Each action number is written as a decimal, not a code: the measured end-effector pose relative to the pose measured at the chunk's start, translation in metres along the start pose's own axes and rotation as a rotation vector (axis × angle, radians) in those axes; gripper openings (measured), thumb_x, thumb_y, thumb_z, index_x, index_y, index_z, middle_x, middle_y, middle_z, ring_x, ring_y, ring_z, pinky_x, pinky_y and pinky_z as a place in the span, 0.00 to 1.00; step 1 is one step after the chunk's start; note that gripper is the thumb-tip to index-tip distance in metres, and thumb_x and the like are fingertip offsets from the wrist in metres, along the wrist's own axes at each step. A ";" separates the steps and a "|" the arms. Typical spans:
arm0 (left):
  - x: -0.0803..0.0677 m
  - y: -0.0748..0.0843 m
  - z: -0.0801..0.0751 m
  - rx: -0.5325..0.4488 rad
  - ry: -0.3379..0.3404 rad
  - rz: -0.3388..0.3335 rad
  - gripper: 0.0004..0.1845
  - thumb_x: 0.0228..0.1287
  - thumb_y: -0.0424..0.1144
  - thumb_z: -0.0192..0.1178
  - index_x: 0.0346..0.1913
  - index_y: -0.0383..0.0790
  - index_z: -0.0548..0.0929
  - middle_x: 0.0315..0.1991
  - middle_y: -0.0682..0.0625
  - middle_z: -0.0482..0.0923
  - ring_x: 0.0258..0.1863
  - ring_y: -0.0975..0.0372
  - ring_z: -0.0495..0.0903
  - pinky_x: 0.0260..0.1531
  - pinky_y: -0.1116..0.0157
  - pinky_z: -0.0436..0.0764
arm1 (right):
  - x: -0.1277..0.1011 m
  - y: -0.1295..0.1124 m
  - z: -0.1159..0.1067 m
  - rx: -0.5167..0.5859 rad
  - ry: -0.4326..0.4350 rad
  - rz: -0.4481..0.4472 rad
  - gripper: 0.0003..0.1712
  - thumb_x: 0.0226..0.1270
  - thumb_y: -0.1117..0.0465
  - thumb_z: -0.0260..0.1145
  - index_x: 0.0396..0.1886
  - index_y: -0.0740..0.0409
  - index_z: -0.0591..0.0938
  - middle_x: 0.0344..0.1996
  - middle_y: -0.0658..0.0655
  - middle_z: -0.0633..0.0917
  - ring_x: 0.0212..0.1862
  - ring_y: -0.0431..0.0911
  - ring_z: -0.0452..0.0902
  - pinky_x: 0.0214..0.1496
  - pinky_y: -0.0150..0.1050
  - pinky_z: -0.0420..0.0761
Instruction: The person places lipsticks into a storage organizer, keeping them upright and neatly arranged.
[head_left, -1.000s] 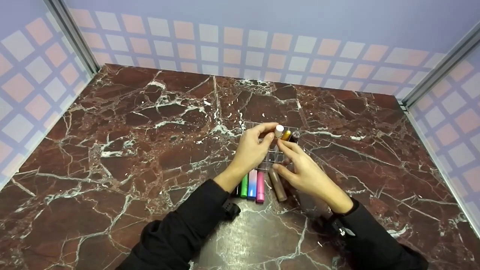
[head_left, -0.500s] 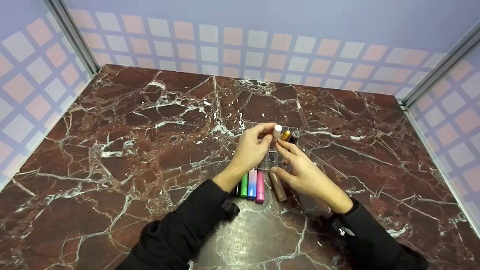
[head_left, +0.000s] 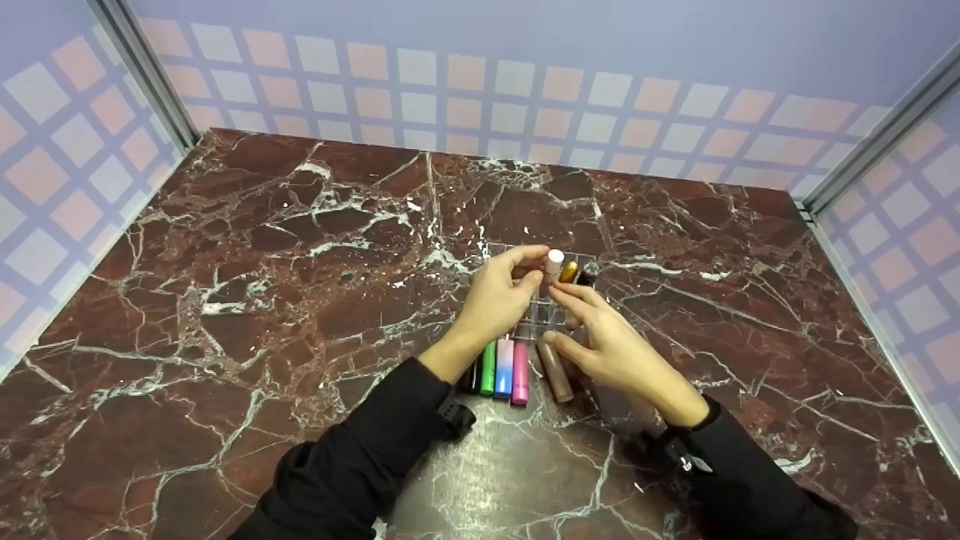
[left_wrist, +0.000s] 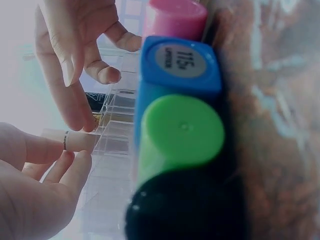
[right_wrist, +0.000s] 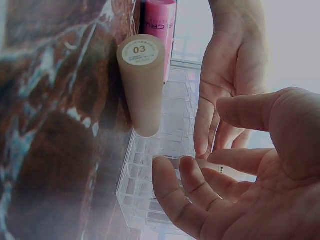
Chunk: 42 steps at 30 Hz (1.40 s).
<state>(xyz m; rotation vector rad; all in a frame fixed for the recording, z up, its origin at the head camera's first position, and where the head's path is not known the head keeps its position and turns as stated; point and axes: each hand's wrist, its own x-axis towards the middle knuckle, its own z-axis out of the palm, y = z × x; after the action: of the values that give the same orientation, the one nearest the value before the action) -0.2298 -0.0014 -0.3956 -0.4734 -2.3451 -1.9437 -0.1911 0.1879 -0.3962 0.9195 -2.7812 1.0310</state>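
Head view: the white-capped tube point(head_left: 554, 264) could tip against the gold tube point(head_left: 570, 271) if lowered crooked into the clear organizer point(head_left: 541, 315). The left hand point(head_left: 496, 300) pinches it.

Left wrist view: thumb and fingertips point(left_wrist: 80, 159) clamp the tube.

Right wrist view: the right hand point(right_wrist: 250, 185) hangs loosely spread, holding nothing.

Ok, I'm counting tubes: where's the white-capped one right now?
In the head view, the white-capped tube is pinched by the left hand above the clear organizer, just left of the gold tube.
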 end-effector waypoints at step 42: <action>-0.034 -0.003 -0.094 0.171 -0.278 -0.394 0.24 0.76 0.46 0.58 0.67 0.36 0.71 0.55 0.42 0.79 0.40 0.48 0.82 0.37 0.56 0.87 | 0.006 -0.080 0.030 -0.219 -0.243 -0.076 0.20 0.66 0.40 0.70 0.25 0.49 0.87 0.13 0.40 0.77 0.11 0.30 0.62 0.12 0.29 0.67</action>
<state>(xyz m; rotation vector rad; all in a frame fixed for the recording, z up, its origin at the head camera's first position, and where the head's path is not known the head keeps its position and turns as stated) -0.2126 -0.0991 -0.3872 -0.3020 -2.9444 -1.8969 -0.1474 0.1185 -0.3716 1.1776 -2.9455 0.6260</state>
